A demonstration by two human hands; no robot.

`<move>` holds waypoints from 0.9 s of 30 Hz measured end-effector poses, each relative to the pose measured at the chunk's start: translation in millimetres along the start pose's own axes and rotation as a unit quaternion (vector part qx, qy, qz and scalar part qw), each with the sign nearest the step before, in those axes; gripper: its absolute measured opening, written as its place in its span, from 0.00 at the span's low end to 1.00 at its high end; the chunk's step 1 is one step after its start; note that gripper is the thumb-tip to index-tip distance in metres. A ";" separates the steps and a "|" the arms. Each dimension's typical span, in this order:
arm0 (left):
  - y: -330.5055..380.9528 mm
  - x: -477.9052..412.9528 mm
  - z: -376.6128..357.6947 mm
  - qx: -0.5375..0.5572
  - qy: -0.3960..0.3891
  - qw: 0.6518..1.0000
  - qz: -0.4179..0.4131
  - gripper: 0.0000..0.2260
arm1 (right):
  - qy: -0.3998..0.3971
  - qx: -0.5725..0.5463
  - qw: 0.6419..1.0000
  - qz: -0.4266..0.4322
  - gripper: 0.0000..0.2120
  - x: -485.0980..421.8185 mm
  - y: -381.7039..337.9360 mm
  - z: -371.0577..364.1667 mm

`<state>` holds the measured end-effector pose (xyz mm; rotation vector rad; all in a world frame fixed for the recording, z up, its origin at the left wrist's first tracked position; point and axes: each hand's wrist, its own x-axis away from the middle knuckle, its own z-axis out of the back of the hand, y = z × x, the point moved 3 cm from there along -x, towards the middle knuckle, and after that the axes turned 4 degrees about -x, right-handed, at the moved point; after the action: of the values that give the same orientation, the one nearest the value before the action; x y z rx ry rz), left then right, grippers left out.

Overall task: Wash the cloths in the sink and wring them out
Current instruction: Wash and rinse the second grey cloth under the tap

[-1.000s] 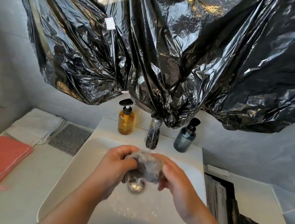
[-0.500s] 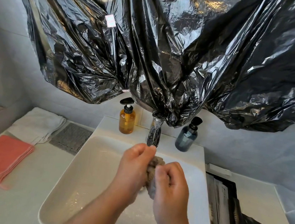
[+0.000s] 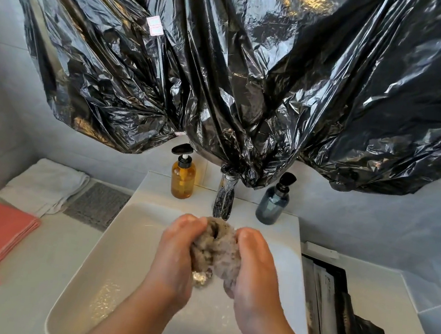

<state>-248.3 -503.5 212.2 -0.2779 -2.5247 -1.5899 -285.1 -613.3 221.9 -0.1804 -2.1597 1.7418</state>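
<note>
The grey cloth (image 3: 216, 249) is balled up between my left hand (image 3: 175, 255) and right hand (image 3: 253, 271), both curled tight round it, above the middle of the sink (image 3: 126, 244) and just below the tap (image 3: 223, 202). To wring it well, I judge I should twist the two fists opposite ways and hold the bundle low, so run-off falls inside the basin. It looks sodden and nubbly, bunched into a lump; the blur hides whether it is dripping.

Tap (image 3: 223, 203), amber bottle (image 3: 183, 180), blue bottle (image 3: 273, 205) bar the sink's (image 3: 120, 251) back; left basin free.
</note>
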 end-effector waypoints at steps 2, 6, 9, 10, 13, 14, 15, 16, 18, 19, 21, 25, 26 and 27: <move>1.5 -0.5 -8.8 -0.053 -0.003 0.999 -0.003 0.11 | -0.017 0.046 0.998 0.035 0.17 15.9 12.0 -7.5; -2.7 11.5 -24.8 -0.103 -0.082 0.991 0.015 0.10 | 0.122 0.086 0.985 0.089 0.19 6.3 5.9 -2.7; -10.5 14.0 -24.0 -0.135 -0.131 0.981 0.037 0.15 | 0.143 0.044 0.988 0.027 0.21 -17.4 -1.8 5.3; -14.5 15.2 -21.9 -0.161 -0.154 0.974 0.048 0.18 | 0.143 0.030 0.989 0.005 0.22 -26.0 -2.6 7.1; -20.3 19.1 -5.8 -0.246 -0.223 0.942 0.054 0.21 | 0.099 0.047 0.992 -0.062 0.25 -46.0 -6.7 9.2; -17.3 16.9 2.6 -0.281 -0.231 0.930 0.044 0.20 | 0.068 0.042 0.992 -0.094 0.24 -49.4 -9.7 12.1; -13.9 12.1 10.7 -0.329 -0.226 0.916 0.031 0.18 | 0.027 0.023 0.991 -0.129 0.21 -50.3 -13.5 16.6; -11.2 5.5 20.6 -0.396 -0.209 0.894 0.015 0.15 | -0.025 -0.001 0.988 -0.154 0.16 -49.2 -19.0 20.2; -4.9 -5.7 37.7 -0.512 -0.171 0.842 0.004 0.07 | -0.112 0.005 0.979 -0.167 0.04 -44.4 -34.0 28.5; -1.9 -9.6 43.2 -0.526 -0.156 0.836 0.017 0.05 | -0.129 0.041 0.978 -0.160 0.03 -42.6 -39.2 32.3; 2.2 -16.7 50.7 -0.463 -0.124 0.877 0.041 0.11 | -0.107 0.110 0.980 -0.126 0.03 -39.1 -44.1 37.2; 5.7 -19.1 34.1 -0.094 -0.014 0.988 0.124 0.16 | -0.103 0.127 0.981 -0.107 0.10 -26.4 -18.7 34.2; 5.5 -16.0 25.6 -0.034 -0.017 0.990 0.134 0.18 | -0.110 0.140 0.979 -0.100 0.11 -20.9 -9.6 30.6; 4.6 -13.7 19.3 0.003 -0.021 0.990 0.141 0.20 | -0.105 0.144 0.980 -0.092 0.11 -15.1 -1.2 26.8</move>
<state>-234.4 -485.2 204.9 -0.6433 -2.3901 -1.4796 -280.5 -643.0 215.4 0.2812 -1.9544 2.0099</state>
